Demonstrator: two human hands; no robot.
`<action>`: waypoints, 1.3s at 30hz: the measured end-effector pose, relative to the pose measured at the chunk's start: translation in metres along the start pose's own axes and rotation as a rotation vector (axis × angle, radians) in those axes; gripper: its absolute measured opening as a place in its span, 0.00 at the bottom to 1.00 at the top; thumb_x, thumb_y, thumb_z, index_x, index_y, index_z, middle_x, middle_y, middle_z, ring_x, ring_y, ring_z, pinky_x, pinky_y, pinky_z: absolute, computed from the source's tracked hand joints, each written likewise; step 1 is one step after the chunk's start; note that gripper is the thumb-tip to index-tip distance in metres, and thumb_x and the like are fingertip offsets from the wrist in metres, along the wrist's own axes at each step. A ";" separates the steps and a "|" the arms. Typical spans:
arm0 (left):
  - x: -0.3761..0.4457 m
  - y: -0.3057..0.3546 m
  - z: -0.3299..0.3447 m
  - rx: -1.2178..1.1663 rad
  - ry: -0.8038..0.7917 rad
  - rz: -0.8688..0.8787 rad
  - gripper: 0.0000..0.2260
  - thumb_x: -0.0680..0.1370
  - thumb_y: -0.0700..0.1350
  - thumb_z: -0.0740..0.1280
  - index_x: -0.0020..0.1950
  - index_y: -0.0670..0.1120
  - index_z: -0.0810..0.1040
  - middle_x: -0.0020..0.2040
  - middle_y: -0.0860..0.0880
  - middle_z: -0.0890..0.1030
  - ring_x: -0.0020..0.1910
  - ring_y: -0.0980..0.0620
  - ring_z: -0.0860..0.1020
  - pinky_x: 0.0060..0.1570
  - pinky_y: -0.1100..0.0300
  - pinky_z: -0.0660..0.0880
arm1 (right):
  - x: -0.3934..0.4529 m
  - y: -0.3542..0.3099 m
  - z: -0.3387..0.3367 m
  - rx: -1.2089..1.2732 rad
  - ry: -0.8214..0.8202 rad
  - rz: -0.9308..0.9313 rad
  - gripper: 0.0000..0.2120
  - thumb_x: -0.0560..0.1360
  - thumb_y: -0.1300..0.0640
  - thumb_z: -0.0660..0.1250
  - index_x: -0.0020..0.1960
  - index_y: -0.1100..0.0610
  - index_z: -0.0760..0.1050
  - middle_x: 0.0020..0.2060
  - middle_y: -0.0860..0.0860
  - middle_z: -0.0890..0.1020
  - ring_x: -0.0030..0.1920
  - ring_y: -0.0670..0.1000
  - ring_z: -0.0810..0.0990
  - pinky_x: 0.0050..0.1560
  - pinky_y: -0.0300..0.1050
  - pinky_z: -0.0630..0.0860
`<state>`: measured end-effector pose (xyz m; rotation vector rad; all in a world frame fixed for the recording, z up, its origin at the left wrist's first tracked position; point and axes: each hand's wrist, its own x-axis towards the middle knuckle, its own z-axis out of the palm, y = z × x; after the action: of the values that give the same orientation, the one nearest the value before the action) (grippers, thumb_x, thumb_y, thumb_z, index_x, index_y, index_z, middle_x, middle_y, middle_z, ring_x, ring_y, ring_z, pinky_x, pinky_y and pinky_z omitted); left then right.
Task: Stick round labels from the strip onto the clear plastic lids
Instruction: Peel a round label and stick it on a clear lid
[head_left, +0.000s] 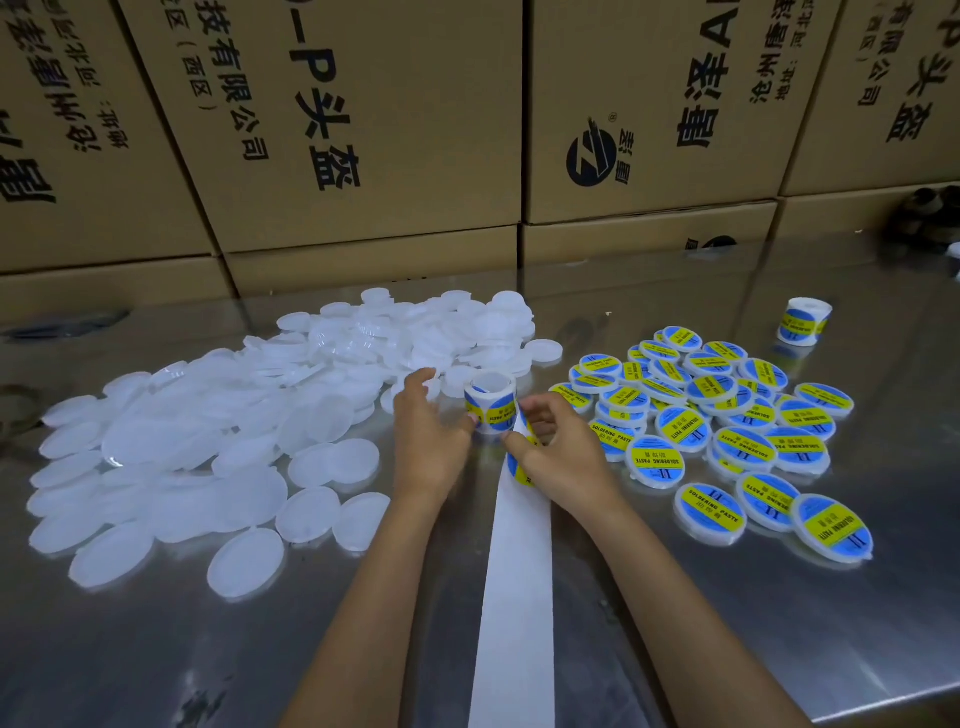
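**Labels on the roll, lids everywhere**

Labels (521, 470) are round, blue with a yellow band, sitting on a white paper strip (517, 571) that peels off a small roll (490, 402) and runs back toward the camera, cut off at the bottom edge. Left hand (423, 431) grips the roll's side, fingers (418, 376) curled over it. Right hand (558, 449) pinches a label at the strip, mostly hidden under its fingers (519, 444). Left of the fingers, a heap of frosty translucent lids (218, 441) on the shiny steel bench (727, 649). Right of them, labelled lids (727, 426) reading "soldering paste". Spare roll (803, 321) further off. Cardboard boxes (363, 130) behind.
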<state>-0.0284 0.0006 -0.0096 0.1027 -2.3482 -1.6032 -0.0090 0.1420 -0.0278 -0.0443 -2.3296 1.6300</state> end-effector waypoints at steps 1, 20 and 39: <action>0.001 0.001 -0.005 0.085 0.042 0.010 0.25 0.75 0.36 0.70 0.70 0.48 0.69 0.67 0.45 0.71 0.65 0.45 0.73 0.58 0.57 0.71 | 0.000 0.000 0.000 0.001 0.001 0.009 0.12 0.72 0.56 0.74 0.51 0.48 0.74 0.46 0.42 0.80 0.48 0.40 0.78 0.51 0.40 0.76; 0.004 0.002 -0.055 0.914 0.073 -0.081 0.19 0.76 0.36 0.66 0.67 0.45 0.70 0.61 0.41 0.76 0.66 0.40 0.67 0.59 0.51 0.69 | 0.001 0.002 -0.014 0.044 -0.320 0.062 0.33 0.67 0.62 0.77 0.68 0.50 0.69 0.61 0.48 0.77 0.61 0.44 0.76 0.49 0.26 0.73; 0.003 0.016 -0.038 -0.445 -0.110 -0.214 0.08 0.82 0.37 0.65 0.52 0.45 0.84 0.55 0.43 0.81 0.42 0.44 0.86 0.33 0.58 0.82 | -0.005 0.004 -0.011 -0.043 -0.235 -0.054 0.30 0.65 0.60 0.79 0.59 0.46 0.67 0.57 0.46 0.79 0.58 0.43 0.78 0.55 0.33 0.74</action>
<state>-0.0187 -0.0278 0.0181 0.1767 -2.0492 -2.2478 -0.0023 0.1529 -0.0288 0.2100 -2.5136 1.6366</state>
